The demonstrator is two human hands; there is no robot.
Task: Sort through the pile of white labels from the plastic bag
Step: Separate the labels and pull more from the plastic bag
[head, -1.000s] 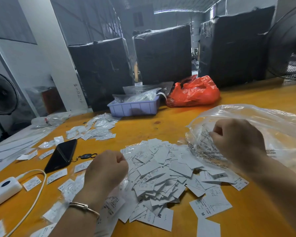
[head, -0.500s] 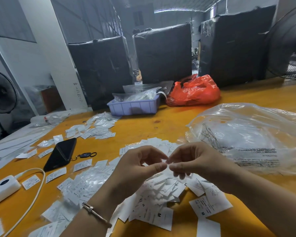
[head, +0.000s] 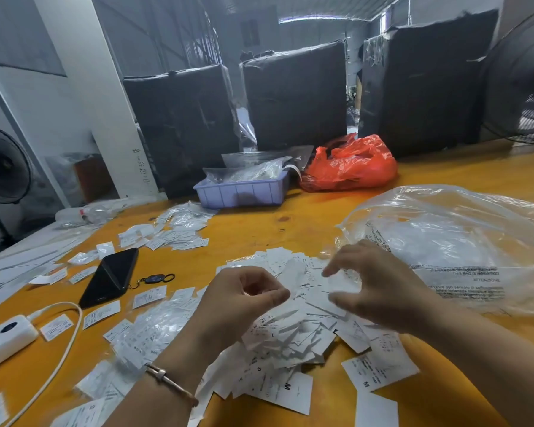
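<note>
A pile of white labels (head: 293, 334) lies on the yellow table (head: 290, 229) in front of me, some marked S, M or L. To its right lies the big clear plastic bag (head: 450, 241), crumpled and open towards the pile. Above the pile, my left hand (head: 244, 303) has curled fingers and pinches a white label (head: 293, 274) between thumb and forefinger. My right hand (head: 379, 288) is just to the right of it, with a blurred small clear sleeve (head: 341, 283) between forefinger and thumb.
Labels in clear sleeves (head: 154, 334) lie left of the pile, more labels (head: 173, 235) farther back. A black phone (head: 111, 277) with key fob, a white power bank (head: 7, 337) with cable, a lilac tray (head: 241, 192) and a red bag (head: 349, 164) stand around. Dark wrapped boxes (head: 293, 94) line the back.
A second ago my right hand was at the bag's mouth and my left on the pile. They met fingertip to fingertip over the pile and have now drawn slightly apart.
</note>
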